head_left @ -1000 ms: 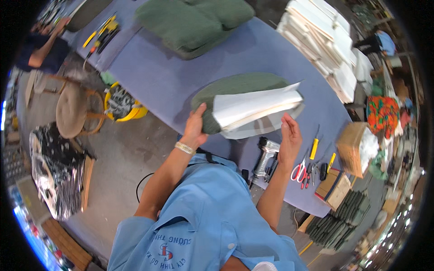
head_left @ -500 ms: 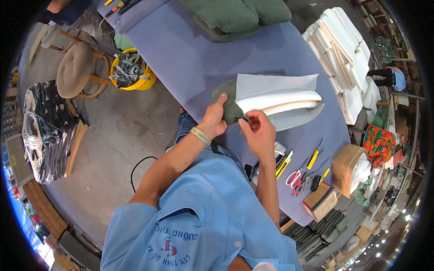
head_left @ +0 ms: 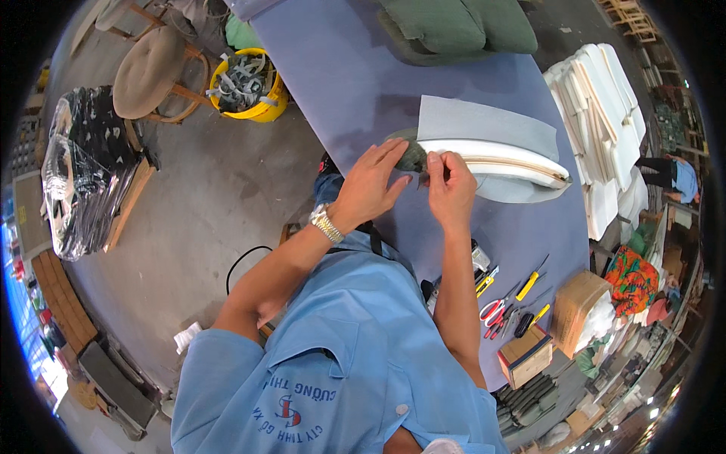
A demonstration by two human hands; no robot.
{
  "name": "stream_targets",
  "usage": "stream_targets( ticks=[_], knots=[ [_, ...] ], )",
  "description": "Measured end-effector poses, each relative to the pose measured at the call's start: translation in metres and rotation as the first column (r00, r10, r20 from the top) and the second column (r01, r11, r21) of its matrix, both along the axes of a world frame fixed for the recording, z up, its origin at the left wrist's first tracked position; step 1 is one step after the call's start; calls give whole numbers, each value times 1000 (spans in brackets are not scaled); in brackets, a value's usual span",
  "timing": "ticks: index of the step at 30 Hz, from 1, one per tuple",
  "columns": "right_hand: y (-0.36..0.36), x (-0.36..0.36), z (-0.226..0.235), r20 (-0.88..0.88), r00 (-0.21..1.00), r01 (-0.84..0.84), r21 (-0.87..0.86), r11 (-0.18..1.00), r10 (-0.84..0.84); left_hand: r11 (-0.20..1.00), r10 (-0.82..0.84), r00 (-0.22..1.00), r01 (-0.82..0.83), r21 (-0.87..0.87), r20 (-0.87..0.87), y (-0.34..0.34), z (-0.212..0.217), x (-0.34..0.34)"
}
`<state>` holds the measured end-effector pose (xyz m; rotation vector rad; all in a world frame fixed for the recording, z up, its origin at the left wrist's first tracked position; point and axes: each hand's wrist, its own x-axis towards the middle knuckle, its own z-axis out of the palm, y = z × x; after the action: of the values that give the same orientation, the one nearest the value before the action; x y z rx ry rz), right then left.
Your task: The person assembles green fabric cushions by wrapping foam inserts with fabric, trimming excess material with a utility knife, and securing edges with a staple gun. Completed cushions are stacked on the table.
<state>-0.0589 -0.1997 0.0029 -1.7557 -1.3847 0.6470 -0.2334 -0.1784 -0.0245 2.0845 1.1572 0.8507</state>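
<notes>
A curved white foam cushion pad (head_left: 507, 154) with a thin tan layer along its edge lies on the blue-grey table. Light grey cloth (head_left: 488, 125) spreads out behind it, and another grey flap shows on the near side. Dark green fabric (head_left: 413, 157) covers its left end. My left hand (head_left: 368, 189) rests its stretched fingers on that green fabric, thumb apart. My right hand (head_left: 451, 189) is closed in a pinch at the fabric's near edge, beside the foam. The exact spot between its fingertips is partly hidden.
Right of my right arm lie scissors (head_left: 493, 309), a yellow-handled screwdriver (head_left: 528, 286) and a yellow cutter (head_left: 488, 281). Cardboard boxes (head_left: 578, 306) stand beyond. Green cushions (head_left: 461, 30) lie at the far end; white foam pieces (head_left: 597, 113) are stacked right. A yellow bucket (head_left: 265, 112) holds scraps.
My left hand has gone from gripping the green fabric's end, thumb on top, to lying over it with fingers outstretched. My right hand still pinches the edge. The whole view has shifted.
</notes>
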Motion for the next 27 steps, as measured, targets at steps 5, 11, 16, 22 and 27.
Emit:
stream_targets(
  ticks=[5, 11, 16, 22, 27],
  knots=[
    [18, 2, -1, -140, 990, -31, 36, 999, 35, 991, -130, 991, 131, -31, 43, 36, 6, -6],
    [30, 7, -5, -248, 964, -77, 90, 993, 97, 973, -230, 972, 231, 2, -38, 57, 15, -9],
    [39, 1, -6, -224, 970, -66, 140, 988, 96, 971, -220, 975, 217, -103, -24, 68, 18, -10],
    [45, -12, 0, 92, 996, -11, 150, 989, -3, 978, -197, 980, 196, -71, -9, 77, 10, -13],
    [41, -20, -15, 27, 998, 59, 157, 986, -64, 983, -170, 985, 172, -66, 33, 74, 5, -14]
  ],
)
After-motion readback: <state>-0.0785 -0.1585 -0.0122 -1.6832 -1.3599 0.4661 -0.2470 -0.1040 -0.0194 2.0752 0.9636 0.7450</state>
